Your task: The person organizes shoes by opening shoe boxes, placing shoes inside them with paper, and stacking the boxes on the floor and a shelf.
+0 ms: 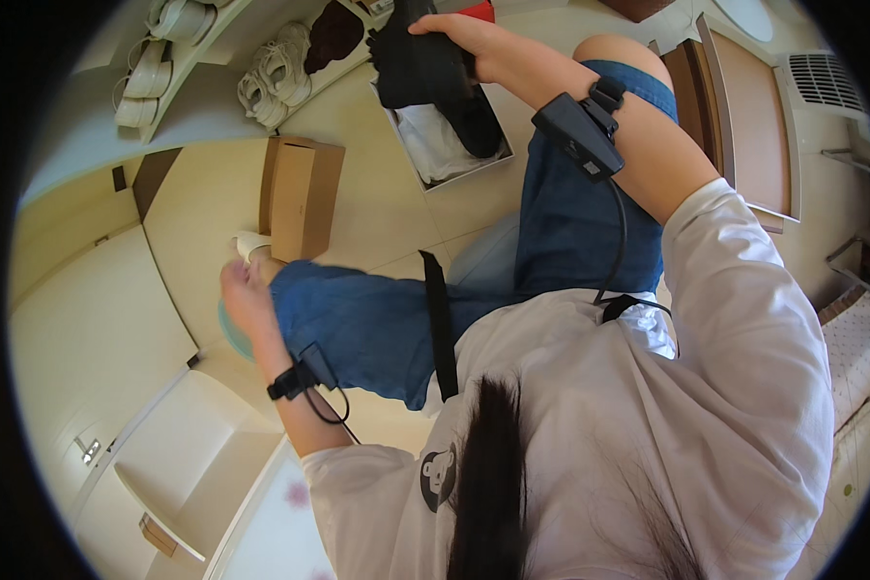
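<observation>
My right hand (464, 42) is closed around a black boot (420, 69) at the top centre, above an open shoebox (471, 172). White tissue paper (429, 138) lines the box, and a second black boot (476, 127) seems to rest on it, partly hidden. My left hand (246, 293) is beside my left knee at the left, slightly blurred. No object shows in it, though its fingers are too unclear to tell their exact pose. Just past it are a white slipper or shoe (250, 245) and a closed brown cardboard box (308, 199).
White sneakers (279, 72) and a dark red item (336, 36) stand on a low shelf at the upper left, more white shoes (141, 87) on the shelf above. A cabinet door panel (750, 119) is at the right. A teal round object (233, 330) lies below my left hand.
</observation>
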`<state>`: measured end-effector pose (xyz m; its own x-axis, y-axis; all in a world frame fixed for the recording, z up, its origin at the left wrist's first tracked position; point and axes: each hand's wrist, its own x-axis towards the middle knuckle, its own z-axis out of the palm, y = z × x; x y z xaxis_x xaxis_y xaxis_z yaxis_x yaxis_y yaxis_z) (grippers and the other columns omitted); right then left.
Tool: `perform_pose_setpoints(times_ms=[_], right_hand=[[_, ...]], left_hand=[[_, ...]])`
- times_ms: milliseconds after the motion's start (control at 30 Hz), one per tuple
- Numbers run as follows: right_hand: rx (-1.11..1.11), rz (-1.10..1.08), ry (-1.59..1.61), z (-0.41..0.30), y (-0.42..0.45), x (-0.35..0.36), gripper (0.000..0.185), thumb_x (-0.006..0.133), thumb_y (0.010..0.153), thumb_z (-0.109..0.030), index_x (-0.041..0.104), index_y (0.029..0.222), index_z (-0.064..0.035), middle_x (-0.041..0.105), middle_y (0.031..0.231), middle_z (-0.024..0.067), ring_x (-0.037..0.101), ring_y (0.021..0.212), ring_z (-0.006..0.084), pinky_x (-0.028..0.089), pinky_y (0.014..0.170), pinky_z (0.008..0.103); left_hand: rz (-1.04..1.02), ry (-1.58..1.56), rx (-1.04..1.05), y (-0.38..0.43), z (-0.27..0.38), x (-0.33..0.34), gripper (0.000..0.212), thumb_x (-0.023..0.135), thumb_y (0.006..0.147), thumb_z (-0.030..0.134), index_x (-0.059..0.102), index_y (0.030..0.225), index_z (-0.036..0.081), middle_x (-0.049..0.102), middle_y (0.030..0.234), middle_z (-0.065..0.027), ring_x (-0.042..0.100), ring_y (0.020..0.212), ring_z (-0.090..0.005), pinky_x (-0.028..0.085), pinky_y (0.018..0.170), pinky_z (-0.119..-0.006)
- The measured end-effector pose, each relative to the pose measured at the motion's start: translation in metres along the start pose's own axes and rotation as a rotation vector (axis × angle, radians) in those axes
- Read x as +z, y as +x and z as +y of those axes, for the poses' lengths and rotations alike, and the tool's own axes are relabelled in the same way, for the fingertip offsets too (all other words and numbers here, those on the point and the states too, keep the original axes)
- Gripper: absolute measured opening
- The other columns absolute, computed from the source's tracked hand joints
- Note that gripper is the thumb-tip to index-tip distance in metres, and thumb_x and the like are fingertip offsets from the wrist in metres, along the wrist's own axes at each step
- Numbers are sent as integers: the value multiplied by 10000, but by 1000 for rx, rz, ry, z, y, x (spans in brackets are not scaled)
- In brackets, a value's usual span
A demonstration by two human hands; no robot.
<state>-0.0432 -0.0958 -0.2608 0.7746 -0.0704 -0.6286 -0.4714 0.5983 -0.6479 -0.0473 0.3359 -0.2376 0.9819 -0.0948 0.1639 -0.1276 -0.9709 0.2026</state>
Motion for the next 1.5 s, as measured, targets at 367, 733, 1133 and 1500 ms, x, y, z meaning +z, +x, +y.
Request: perform_pose_setpoints(times_ms=[367,733,1133,1500], right_hand=[[16,-74,1,1,-25,-14,440,634,775,-209,503,1137,4,594,1049,130,603,905,199,502,801,309],[-39,121,-11,-9,-35,-56,387,586,794,-179,486,1122,0,592,1016,127,615,869,205,517,768,301],[55,106,-28,7,-20,-57,765,673,724,-218,265,1335,-6,513,1146,173,558,999,230,482,822,304],[81,117,-83,12,-16,-56,790,674,722,-185,226,1350,-18,517,1135,190,583,959,242,510,779,323]], left_hand=[[-551,-674,86,-9,143,229,369,640,789,254,585,1052,1,635,944,-169,630,859,-254,493,742,-307],[-476,-69,183,8,196,292,591,670,718,303,459,1129,-65,444,1164,-286,430,1090,-409,384,888,-457],[-824,-102,-145,26,184,331,520,676,695,344,554,1029,-36,527,1089,-224,482,1024,-388,383,903,-418],[-854,-605,-217,-12,162,347,410,718,646,224,544,943,1,593,932,-172,569,859,-295,452,772,-356]])
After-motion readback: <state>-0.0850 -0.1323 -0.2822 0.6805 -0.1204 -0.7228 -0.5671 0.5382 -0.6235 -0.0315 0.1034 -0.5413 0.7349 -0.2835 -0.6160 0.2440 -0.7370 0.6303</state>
